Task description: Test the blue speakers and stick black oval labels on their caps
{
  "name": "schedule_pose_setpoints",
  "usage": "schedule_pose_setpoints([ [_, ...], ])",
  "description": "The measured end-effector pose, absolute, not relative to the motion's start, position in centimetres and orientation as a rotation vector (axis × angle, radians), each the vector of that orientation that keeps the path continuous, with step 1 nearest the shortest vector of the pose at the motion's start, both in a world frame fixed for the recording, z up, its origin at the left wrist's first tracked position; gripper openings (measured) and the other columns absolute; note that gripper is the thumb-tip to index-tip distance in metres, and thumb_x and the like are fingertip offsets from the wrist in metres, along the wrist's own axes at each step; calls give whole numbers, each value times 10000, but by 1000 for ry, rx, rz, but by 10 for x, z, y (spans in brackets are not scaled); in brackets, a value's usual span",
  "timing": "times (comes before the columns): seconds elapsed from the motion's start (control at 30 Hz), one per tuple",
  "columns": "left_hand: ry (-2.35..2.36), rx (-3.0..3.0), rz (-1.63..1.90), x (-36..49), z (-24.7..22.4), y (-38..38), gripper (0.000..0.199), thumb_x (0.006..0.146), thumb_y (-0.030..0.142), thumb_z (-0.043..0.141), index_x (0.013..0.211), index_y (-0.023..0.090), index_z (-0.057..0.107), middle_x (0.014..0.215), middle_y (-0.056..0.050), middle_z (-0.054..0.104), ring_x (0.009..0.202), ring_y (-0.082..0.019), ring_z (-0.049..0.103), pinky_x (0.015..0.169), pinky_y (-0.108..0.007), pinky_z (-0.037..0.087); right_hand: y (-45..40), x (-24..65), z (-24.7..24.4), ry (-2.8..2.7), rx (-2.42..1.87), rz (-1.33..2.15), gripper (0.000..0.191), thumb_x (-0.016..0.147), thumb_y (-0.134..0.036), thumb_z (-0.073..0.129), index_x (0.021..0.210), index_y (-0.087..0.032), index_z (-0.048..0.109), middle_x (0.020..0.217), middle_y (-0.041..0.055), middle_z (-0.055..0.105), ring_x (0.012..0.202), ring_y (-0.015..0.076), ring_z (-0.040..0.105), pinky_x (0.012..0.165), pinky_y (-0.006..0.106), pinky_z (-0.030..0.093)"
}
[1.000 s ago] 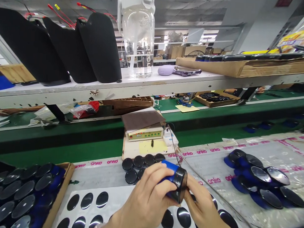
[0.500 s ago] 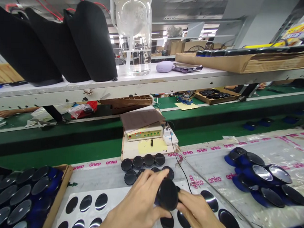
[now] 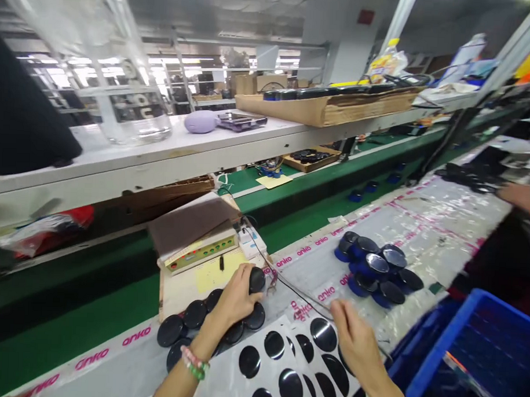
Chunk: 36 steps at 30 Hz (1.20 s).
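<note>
My left hand (image 3: 238, 299), with a bead bracelet on its wrist, has its fingers round a round black-topped piece (image 3: 257, 280). That piece is at the back end of a cluster of similar black discs (image 3: 195, 315) on the bench. My right hand (image 3: 351, 334) is curled closed over a thin grey cable (image 3: 299, 292); whether it grips the cable or something small is hidden. Beneath and between the hands lie white sheets (image 3: 236, 388) bearing glossy black round stickers (image 3: 290, 387).
Blue round pieces with black tops (image 3: 375, 266) are grouped at right on the plastic-covered bench. A blue crate (image 3: 474, 304) stands at lower right. Behind my left hand is a box with indicator lights (image 3: 202, 253). A shelf (image 3: 197, 152) crosses above; another person's hand (image 3: 523, 196) is far right.
The view has swung right. The black-topped piece, earlier between both hands, is now in my left hand by the disc cluster. My right hand has come away from it to the right.
</note>
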<state>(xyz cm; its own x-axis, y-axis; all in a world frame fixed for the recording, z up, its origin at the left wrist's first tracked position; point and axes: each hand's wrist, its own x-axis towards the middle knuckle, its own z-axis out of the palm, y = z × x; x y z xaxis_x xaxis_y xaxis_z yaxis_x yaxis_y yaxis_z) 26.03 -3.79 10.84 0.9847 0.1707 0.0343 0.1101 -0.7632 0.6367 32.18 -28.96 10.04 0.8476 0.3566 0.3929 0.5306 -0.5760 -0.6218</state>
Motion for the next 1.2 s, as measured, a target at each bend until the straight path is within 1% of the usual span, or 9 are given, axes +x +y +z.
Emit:
schedule_pose_setpoints([
  [0.17,282,2466,-2,286,66,-35,571,695,152,630,1235,127,445,1251,-144,491,1152,-311,484,1008,-433,332,-305,412,82,224,-2319,-596,350,840,-456,506,914,-114,511,1068,187,515,1069,342,464,898,501,368],
  [0.27,372,2443,45,285,60,-39,584,698,136,603,1254,89,429,1286,-187,460,1249,-344,378,1074,-488,200,-309,452,75,556,-2231,-619,447,815,-411,594,1142,-127,485,1284,147,408,1181,321,387,971,533,302],
  [0.37,399,2365,129,279,72,-41,610,711,174,616,1281,95,411,1318,-190,428,1293,-347,309,1091,-518,147,-307,459,79,619,-2118,-552,392,833,-406,582,1119,-149,505,1221,106,472,1130,275,445,957,504,331],
  [0.5,313,2198,267,259,116,-52,391,904,352,423,1257,186,460,1300,-112,449,1231,-224,415,1022,-386,361,-287,418,102,272,-1960,-336,470,697,-617,587,813,-195,418,951,108,571,942,279,532,843,465,412],
  [0.63,234,1616,243,234,173,-70,499,935,538,256,1280,240,460,1292,-93,464,1088,-196,524,838,-340,510,-245,352,140,-335,-1747,49,586,602,-746,549,703,-246,262,867,46,612,781,208,581,689,336,487],
  [0.8,233,1107,84,198,212,-76,459,883,483,495,1244,200,497,1189,-97,578,997,-211,592,824,-355,507,-212,301,190,-881,-1636,254,358,808,-520,552,791,-238,333,896,30,595,828,175,572,676,270,468],
  [0.97,145,721,-45,169,208,-80,527,903,515,410,1223,114,530,1059,-152,657,826,-234,680,795,-369,506,-207,285,217,-843,-1509,232,271,961,-406,241,800,-240,382,692,-26,490,477,108,449,398,222,353],
  [1.1,98,552,-8,154,201,-81,591,839,597,476,1159,114,589,1029,-130,676,754,-228,696,741,-317,517,-214,276,231,-1084,-1673,95,165,955,-330,369,941,-236,505,598,-42,452,470,113,434,445,229,366],
  [1.2,96,533,91,145,199,-77,523,823,554,546,1078,108,641,1003,-109,683,830,-212,678,771,-290,511,-220,269,238,-1363,-1718,47,210,956,-283,389,816,-228,536,588,-31,491,484,108,453,456,232,343],
])
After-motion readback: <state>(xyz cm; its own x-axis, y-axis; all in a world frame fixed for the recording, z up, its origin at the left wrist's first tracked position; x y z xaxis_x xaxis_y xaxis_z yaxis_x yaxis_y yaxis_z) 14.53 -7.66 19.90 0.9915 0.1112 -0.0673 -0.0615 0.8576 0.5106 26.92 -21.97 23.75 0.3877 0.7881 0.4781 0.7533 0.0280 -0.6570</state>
